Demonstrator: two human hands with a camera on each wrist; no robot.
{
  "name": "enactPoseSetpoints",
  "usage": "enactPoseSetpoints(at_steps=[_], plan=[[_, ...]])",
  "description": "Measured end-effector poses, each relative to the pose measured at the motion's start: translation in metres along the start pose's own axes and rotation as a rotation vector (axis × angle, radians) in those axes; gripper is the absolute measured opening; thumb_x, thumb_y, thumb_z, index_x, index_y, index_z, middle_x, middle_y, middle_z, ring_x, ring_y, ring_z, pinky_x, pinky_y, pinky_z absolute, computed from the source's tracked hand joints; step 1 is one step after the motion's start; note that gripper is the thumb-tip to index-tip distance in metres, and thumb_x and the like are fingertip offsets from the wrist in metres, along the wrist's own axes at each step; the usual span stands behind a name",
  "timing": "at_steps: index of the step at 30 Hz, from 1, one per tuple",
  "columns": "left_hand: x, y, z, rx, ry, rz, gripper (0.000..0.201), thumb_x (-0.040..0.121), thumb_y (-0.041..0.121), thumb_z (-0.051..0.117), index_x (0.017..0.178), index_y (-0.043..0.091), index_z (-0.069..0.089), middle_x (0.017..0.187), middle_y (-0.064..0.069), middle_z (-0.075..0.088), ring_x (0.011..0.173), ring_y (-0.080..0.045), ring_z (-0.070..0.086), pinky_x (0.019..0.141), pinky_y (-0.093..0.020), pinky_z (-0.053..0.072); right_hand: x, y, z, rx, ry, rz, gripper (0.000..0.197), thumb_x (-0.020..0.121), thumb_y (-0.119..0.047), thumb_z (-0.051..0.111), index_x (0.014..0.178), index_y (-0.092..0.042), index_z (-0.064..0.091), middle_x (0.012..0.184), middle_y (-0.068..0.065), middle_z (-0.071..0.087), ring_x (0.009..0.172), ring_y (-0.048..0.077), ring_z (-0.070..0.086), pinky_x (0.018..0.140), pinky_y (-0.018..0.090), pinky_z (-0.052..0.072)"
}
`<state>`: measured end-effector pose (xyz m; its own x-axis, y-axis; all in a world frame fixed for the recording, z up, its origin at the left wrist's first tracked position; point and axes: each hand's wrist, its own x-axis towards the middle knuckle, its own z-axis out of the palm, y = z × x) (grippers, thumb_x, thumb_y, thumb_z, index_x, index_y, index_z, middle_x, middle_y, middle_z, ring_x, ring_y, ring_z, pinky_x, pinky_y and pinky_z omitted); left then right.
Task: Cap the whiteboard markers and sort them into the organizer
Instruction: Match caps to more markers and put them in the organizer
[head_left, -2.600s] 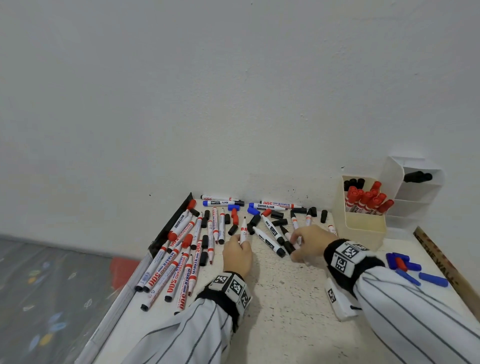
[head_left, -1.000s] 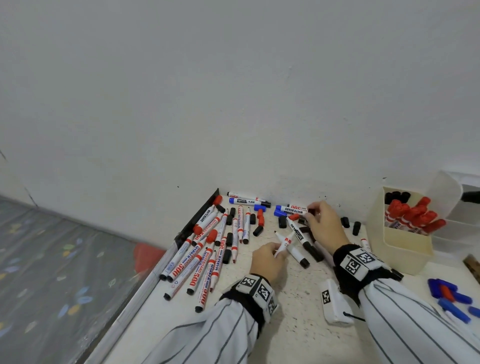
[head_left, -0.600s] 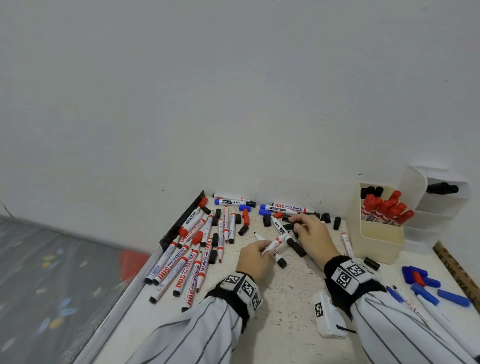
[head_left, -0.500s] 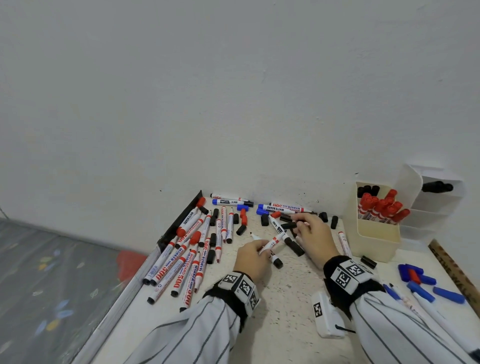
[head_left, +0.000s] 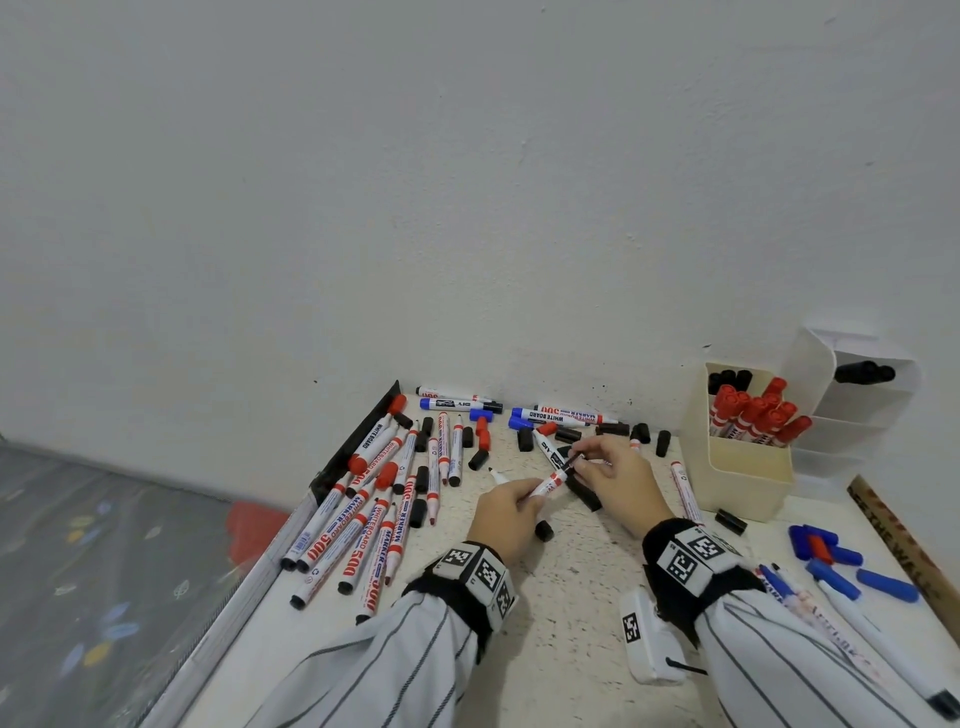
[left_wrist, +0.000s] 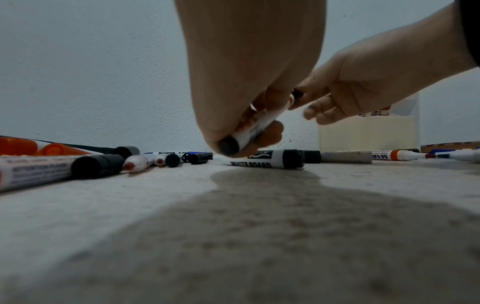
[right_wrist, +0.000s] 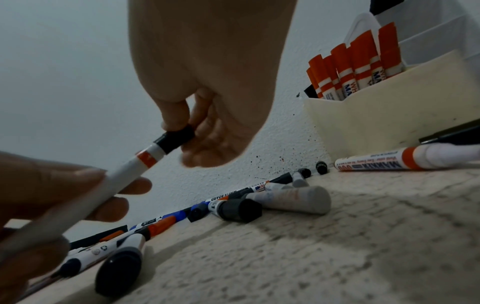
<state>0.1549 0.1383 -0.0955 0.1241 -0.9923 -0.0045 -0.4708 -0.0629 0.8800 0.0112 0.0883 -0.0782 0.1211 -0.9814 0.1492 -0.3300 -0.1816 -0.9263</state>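
White plastic, smooth and round, made up the barrel of the marker (right_wrist: 124, 170) that both hands were working on above a speckled, gritty tabletop (head_left: 566, 613). The left hand (head_left: 506, 514) had its fingers curled round the barrel's lower half, its black end plug showing below the fingers. The right hand (head_left: 615, 478) pinched a short black cap (right_wrist: 176, 139) between thumb and fingertips at the marker's upper end; the cap looked seated or nearly so, just past an orange band.

The marker was probably light and stiff, its glossy barrel a little slippery, so a grip around the middle would steady it best while the ribbed cap took the push.

In the head view, at ten o'clock from the hands, many more markers (head_left: 363, 514) lay fanned out, some with red caps, some bare-tipped. At twelve o'clock, loose black caps (head_left: 524, 439) and blue-capped markers lay against the white wall. At two o'clock stood the cream plastic organizer (head_left: 737, 483), boxy and matte, holding upright red-capped markers (head_left: 753, 415). At four o'clock lay loose blue caps (head_left: 831, 566).
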Motion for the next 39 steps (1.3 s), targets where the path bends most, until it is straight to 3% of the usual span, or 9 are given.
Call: enactPoseSetpoints(at_steps=[3,6,9,12,15,21,31,35,39], plan=[[-0.002,0.001,0.000,-0.035,-0.001,0.047,0.030,0.096,0.021,0.048,0.124,0.019,0.059,0.094,0.005,0.060,0.077,-0.002,0.050,0.064,-0.008,0.037,-0.001,-0.006,0.001,-0.075,0.022,0.008,0.009,0.093,-0.020,0.055,0.084,-0.020,0.059,0.082,0.000,0.059,0.073,0.014,0.057,0.064,0.022,0.047],[-0.001,0.000,0.000,-0.088,-0.019,0.100,0.026,0.087,0.029,0.064,0.111,0.022,0.061,0.080,0.013,0.056,0.071,0.001,0.051,0.065,-0.013,0.041,-0.002,-0.013,0.000,-0.298,-0.030,0.059,0.044,0.097,-0.041,0.040,0.060,-0.016,0.043,0.060,0.000,0.043,0.059,0.012,0.041,0.063,0.028,0.031],[0.000,-0.001,0.001,0.070,-0.089,0.170,0.015,0.092,0.028,0.056,0.101,0.018,0.063,0.069,0.012,0.051,0.063,-0.001,0.046,0.057,-0.012,0.035,-0.003,-0.025,0.004,-0.358,-0.075,0.104,0.050,0.099,-0.037,0.035,0.055,-0.014,0.036,0.056,0.001,0.035,0.056,0.013,0.035,0.062,0.032,0.028],[-0.001,-0.002,0.001,0.110,-0.109,0.183,0.028,0.099,0.031,0.040,0.088,0.013,0.058,0.064,0.009,0.046,0.062,-0.007,0.043,0.055,-0.017,0.032,-0.001,-0.033,0.011,-0.354,-0.097,0.096,0.048,0.099,-0.034,0.035,0.054,-0.015,0.035,0.055,0.000,0.036,0.057,0.015,0.037,0.068,0.036,0.027],[-0.003,0.001,0.000,-0.029,-0.148,0.119,0.038,0.101,0.035,0.033,0.068,0.018,0.045,0.059,0.005,0.041,0.052,-0.008,0.038,0.050,-0.021,0.030,-0.001,-0.039,0.018,-0.304,-0.122,0.061,0.046,0.099,-0.032,0.036,0.055,-0.016,0.035,0.055,-0.001,0.034,0.054,0.012,0.033,0.054,0.030,0.023],[-0.009,0.010,-0.001,-0.345,-0.265,-0.085,0.043,0.099,0.046,0.029,0.065,0.020,0.034,0.050,0.006,0.030,0.033,-0.007,0.023,0.035,-0.013,0.018,-0.003,-0.045,0.018,-0.251,-0.218,0.000,0.036,0.098,-0.031,0.038,0.069,-0.013,0.044,0.064,0.000,0.038,0.060,0.012,0.036,0.057,0.030,0.027],[-0.006,0.010,0.000,-0.258,-0.223,-0.032,0.043,0.098,0.044,0.034,0.069,0.018,0.051,0.055,0.005,0.044,0.041,-0.007,0.037,0.043,-0.020,0.031,-0.004,-0.036,0.000,-0.316,-0.264,0.001,0.037,0.097,-0.039,0.040,0.074,-0.013,0.051,0.068,0.001,0.045,0.063,0.012,0.040,0.061,0.028,0.031],[-0.003,0.008,-0.003,-0.177,-0.119,-0.003,0.042,0.101,0.032,0.027,0.097,0.010,0.063,0.081,0.001,0.057,0.071,-0.012,0.048,0.067,-0.024,0.038,-0.004,-0.031,-0.013,-0.243,-0.187,0.011,0.036,0.096,-0.039,0.043,0.071,-0.015,0.052,0.066,0.001,0.046,0.056,0.011,0.041,0.056,0.023,0.036],[-0.005,0.005,-0.009,-0.110,0.035,0.002,0.027,0.098,0.014,0.038,0.117,0.013,0.057,0.093,0.005,0.053,0.078,-0.009,0.050,0.068,-0.016,0.041,0.001,-0.030,-0.029,-0.153,-0.016,0.008,0.032,0.097,-0.036,0.043,0.078,-0.013,0.055,0.071,0.005,0.053,0.056,0.016,0.044,0.052,0.024,0.039]])
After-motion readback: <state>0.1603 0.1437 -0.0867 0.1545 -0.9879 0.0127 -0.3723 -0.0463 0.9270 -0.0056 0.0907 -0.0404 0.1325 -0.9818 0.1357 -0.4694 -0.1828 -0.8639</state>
